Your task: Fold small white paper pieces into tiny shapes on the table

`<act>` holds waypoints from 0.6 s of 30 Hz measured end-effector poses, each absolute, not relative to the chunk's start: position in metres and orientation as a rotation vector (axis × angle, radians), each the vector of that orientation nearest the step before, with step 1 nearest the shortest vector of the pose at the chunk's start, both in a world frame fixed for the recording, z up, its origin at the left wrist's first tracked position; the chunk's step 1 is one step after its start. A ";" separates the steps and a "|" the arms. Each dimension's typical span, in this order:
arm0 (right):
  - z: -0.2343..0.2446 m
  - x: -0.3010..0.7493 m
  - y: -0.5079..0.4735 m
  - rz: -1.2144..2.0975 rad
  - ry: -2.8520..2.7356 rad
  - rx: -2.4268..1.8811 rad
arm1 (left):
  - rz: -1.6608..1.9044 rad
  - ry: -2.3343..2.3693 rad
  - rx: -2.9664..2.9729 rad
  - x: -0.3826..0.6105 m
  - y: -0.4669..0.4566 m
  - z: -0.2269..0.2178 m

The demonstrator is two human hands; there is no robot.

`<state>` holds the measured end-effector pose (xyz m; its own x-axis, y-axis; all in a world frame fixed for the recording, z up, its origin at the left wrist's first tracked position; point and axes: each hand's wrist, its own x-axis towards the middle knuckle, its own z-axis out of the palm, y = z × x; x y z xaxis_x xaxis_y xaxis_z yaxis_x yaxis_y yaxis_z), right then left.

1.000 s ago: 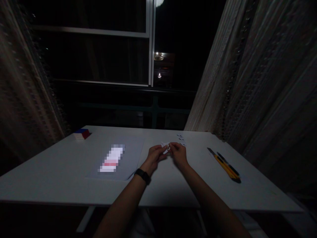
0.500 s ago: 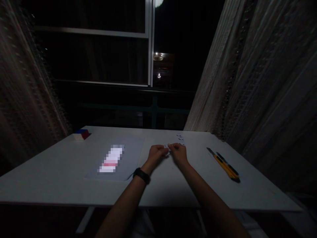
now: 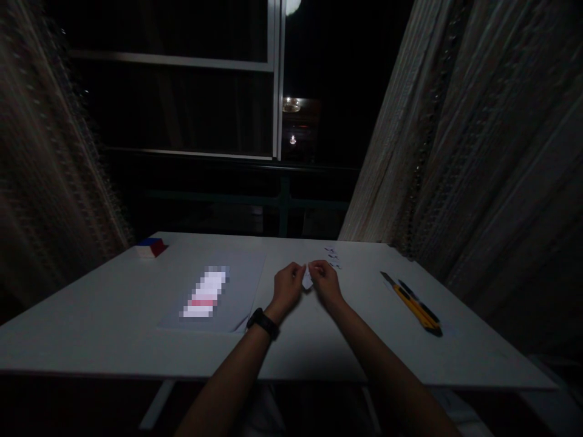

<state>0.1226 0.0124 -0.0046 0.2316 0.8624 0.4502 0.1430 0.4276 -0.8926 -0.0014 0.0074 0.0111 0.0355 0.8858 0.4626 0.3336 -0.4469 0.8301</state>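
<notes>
A small white piece of paper (image 3: 307,280) is pinched between my two hands, above the middle of the white table. My left hand (image 3: 288,284), with a dark watch on its wrist, grips the paper's left side. On the other side, my right hand (image 3: 326,281) is closed on the right edge. The paper's lower end comes to a point between the hands. Just beyond my right hand lie several small folded paper pieces (image 3: 334,257) in a row, with dark marks or shadows.
A yellow utility knife (image 3: 416,308) and a dark pen (image 3: 412,293) lie at the right. Left of my hands, a pixelated bright phone-like screen (image 3: 207,291) rests on white paper sheets (image 3: 246,273). A blue, red and pale cube (image 3: 150,247) sits at the table's (image 3: 113,328) far left corner.
My hands have turned and drawn slightly apart around the paper, which now shows a pointed lower end. The right hand has shifted a little left, uncovering more of the folded pieces.
</notes>
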 end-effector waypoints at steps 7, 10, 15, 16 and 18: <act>-0.002 0.116 0.008 0.490 -1.165 -1.090 | 1.416 1.176 1.771 0.004 0.003 0.008; -0.001 0.116 0.009 0.476 -1.142 -1.068 | 1.410 1.141 1.778 0.004 0.002 0.010; -0.003 0.117 0.009 0.574 -1.121 -0.995 | 1.380 1.151 1.872 0.004 0.004 0.008; -0.003 0.117 0.009 0.587 -1.117 -0.981 | 1.378 1.155 1.892 0.004 0.004 0.008; -0.003 0.116 0.008 0.602 -1.111 -0.978 | 1.382 1.147 1.916 0.004 0.005 0.006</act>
<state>0.1164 0.0079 -0.0032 0.3580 0.8135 0.4583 0.0603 0.4696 -0.8808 0.0036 0.0047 0.0064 0.1257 0.8553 0.5026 0.3366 -0.5134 0.7894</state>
